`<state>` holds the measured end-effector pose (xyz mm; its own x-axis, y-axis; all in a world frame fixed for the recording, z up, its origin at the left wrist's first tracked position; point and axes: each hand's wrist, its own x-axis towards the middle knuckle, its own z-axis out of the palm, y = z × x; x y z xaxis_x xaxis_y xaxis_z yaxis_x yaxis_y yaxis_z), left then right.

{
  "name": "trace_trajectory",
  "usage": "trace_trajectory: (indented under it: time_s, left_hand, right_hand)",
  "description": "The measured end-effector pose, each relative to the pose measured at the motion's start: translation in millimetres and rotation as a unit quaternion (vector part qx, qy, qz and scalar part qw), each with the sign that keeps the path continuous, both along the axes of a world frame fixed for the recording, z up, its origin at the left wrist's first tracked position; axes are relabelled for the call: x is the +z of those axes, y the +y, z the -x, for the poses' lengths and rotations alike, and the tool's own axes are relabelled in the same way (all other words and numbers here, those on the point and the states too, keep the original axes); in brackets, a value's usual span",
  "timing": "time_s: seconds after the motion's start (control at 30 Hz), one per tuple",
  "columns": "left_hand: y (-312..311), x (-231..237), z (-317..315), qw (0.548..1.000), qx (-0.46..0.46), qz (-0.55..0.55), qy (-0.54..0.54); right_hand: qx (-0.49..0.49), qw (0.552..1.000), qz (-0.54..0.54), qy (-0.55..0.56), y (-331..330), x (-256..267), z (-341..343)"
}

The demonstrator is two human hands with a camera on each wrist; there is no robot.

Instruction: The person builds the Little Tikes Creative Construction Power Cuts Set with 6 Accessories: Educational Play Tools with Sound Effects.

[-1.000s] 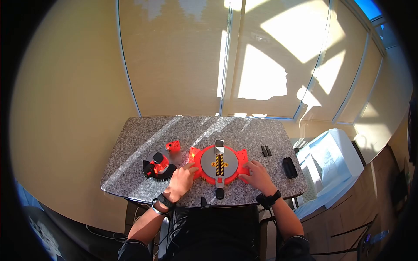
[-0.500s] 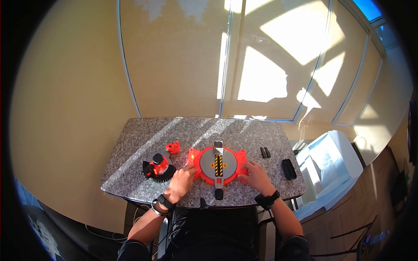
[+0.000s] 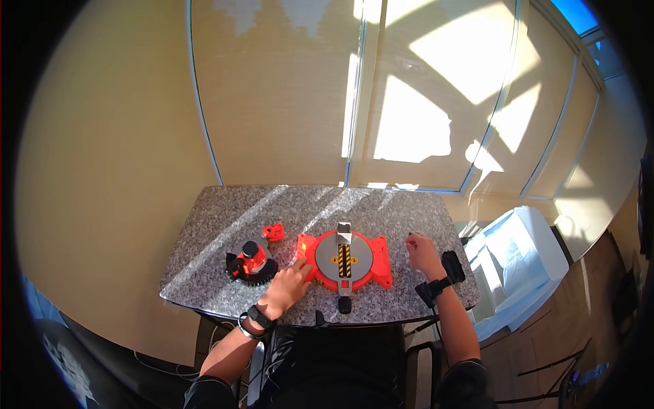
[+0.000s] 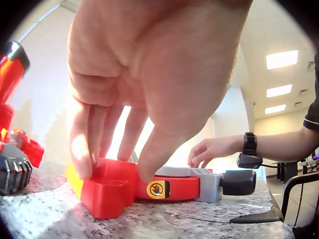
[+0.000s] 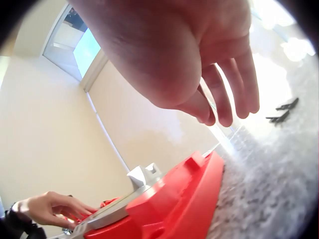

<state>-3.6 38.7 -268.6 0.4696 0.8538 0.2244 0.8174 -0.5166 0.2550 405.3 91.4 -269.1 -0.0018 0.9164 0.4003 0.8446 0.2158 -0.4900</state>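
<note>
A red base with a grey disc [image 3: 327,258] and a black-and-yellow striped strip lies flat on the speckled table. My left hand [image 3: 287,286] grips its left wing; in the left wrist view the thumb and fingers of that hand [image 4: 154,64] sit on either side of the red wing [image 4: 104,194]. Off the base to the right is my right hand [image 3: 424,254]. The right wrist view shows this hand [image 5: 199,55] above the table with relaxed fingers, holding nothing, close to two small black pieces [image 5: 286,112] but apart from them.
Left of the base stands a red and black assembly [image 3: 252,260], with a small red part [image 3: 274,232] behind it. A black case [image 3: 452,266] lies near the table's right edge. A chair with a light blue cover [image 3: 521,262] is beyond that edge.
My right hand has let go of the base's right wing and moved right and slightly back, to where the black pieces lie. My left hand has stayed on the left wing.
</note>
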Motion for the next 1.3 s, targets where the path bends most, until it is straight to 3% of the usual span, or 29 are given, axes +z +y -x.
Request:
trace_trajectory:
  time_s: [0.13,0.33,0.43,0.63,1.07,1.3]
  left_hand:
    - [-3,0,-2,0.999,-0.004,-0.015,0.035]
    - [-10,2,-5,0.999,-0.009,-0.036,0.019]
    - [-12,6,-6,0.999,-0.009,-0.025,0.022]
    - [-11,4,-5,0.999,-0.011,-0.026,0.020]
    - [-13,9,-5,1.000,-0.010,-0.011,0.023]
    - [-14,6,-4,1.000,-0.014,-0.018,0.020]
  right_hand:
    - [-0.104,0.993,-0.010,-0.062,26,-18,-30]
    - [-0.146,0.978,0.048,-0.140,43,-31,-51]
    - [-0.181,0.976,0.065,-0.100,46,-33,-49]
    - [-0.181,0.978,0.082,-0.066,54,-42,-60]
    - [-0.208,0.965,0.121,-0.100,56,-43,-64]
    - [-0.174,0.979,0.035,-0.095,53,-47,-62]
